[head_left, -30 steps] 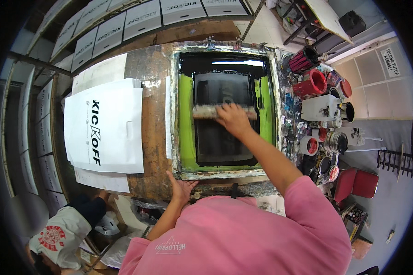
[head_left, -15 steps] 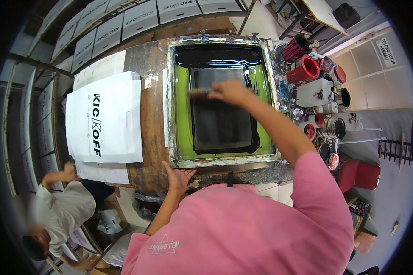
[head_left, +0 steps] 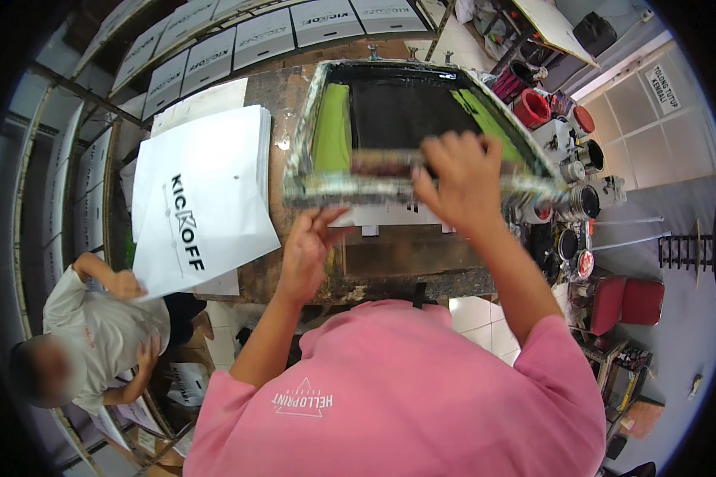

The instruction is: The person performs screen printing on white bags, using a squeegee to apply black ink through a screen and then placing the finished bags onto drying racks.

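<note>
My right hand (head_left: 463,179) is closed around a squeegee (head_left: 383,162) with a wooden handle, blurred by motion, over the near rim of a printing screen (head_left: 350,188). The screen's near side is raised off the table, and black ink (head_left: 414,107) covers most of its mesh between green strips. Just below its near left corner is my left hand (head_left: 312,242), fingers bent and apart. Those fingertips lie close to the rim and to the left end of a white sheet (head_left: 390,215) that shows partly under the screen.
At left, a person's hand (head_left: 126,285) holds the corner of a printed white bag (head_left: 203,191) on a stack. Ink cans and tubs (head_left: 585,199) crowd the table's right side. Shelves with white printed bags (head_left: 262,36) stand behind. A red chair (head_left: 624,302) is at right.
The screen's near side has risen. My right hand has brought the squeegee from mid-mesh to the near rim, and my left hand has moved up. The other person has taken a bag's corner.
</note>
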`<action>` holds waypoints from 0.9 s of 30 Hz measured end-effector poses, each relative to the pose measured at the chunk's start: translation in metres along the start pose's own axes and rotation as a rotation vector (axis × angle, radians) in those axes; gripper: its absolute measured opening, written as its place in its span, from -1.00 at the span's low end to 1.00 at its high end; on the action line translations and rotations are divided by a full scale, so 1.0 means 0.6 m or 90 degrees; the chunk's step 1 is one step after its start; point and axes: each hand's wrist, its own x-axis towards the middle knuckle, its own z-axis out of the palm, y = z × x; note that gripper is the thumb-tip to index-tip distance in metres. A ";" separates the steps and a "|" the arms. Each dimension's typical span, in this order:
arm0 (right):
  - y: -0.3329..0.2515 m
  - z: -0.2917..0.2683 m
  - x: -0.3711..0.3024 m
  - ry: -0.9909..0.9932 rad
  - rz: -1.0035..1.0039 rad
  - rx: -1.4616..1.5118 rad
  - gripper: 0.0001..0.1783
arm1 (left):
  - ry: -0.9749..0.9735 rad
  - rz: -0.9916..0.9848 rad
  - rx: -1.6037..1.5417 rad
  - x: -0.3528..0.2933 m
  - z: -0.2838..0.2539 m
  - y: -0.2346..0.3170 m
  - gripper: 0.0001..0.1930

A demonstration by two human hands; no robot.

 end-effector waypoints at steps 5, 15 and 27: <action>0.029 -0.029 0.098 0.101 -0.031 0.006 -0.64 | 0.095 -0.055 1.054 0.014 -0.065 -0.167 -0.05; 0.059 -0.055 0.178 0.103 0.005 0.018 -0.57 | 0.075 -0.091 1.137 0.019 -0.051 -0.223 -0.09; 0.077 -0.070 0.233 0.082 -0.004 0.044 -0.62 | 0.244 0.082 0.935 0.127 0.017 -0.117 -0.47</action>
